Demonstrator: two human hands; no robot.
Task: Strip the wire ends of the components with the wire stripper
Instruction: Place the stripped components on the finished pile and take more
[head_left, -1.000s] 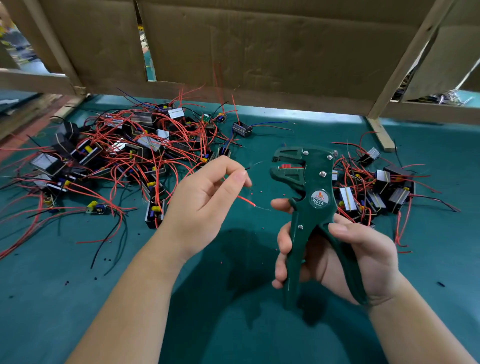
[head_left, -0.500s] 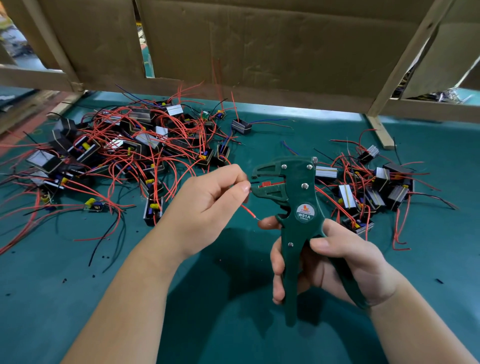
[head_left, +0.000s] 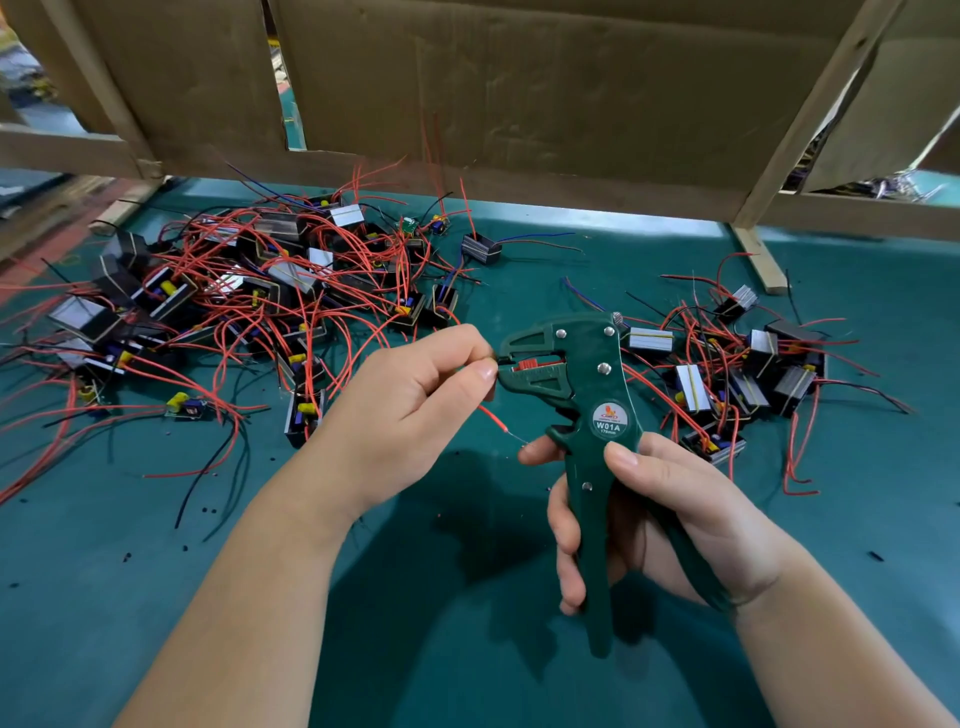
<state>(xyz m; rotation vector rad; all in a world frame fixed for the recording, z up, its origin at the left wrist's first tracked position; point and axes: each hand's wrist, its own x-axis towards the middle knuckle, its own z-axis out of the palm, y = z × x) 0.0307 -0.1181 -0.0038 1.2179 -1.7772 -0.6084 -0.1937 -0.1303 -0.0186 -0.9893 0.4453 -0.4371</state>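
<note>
The wire stripper, gripped upright by its handles in the right hand over the middle of the bench, takes what seems a dark wire end pinched into its mouth by the left hand, while tangled components heaped toward both far corners leave the work unobstructed.

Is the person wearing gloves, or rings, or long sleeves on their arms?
No gloves. The left hand and the right hand are bare, and no rings show. The left forearm and the right forearm are bare too, with no sleeve, watch or bracelet in view. The nails look short and unpainted.
</note>
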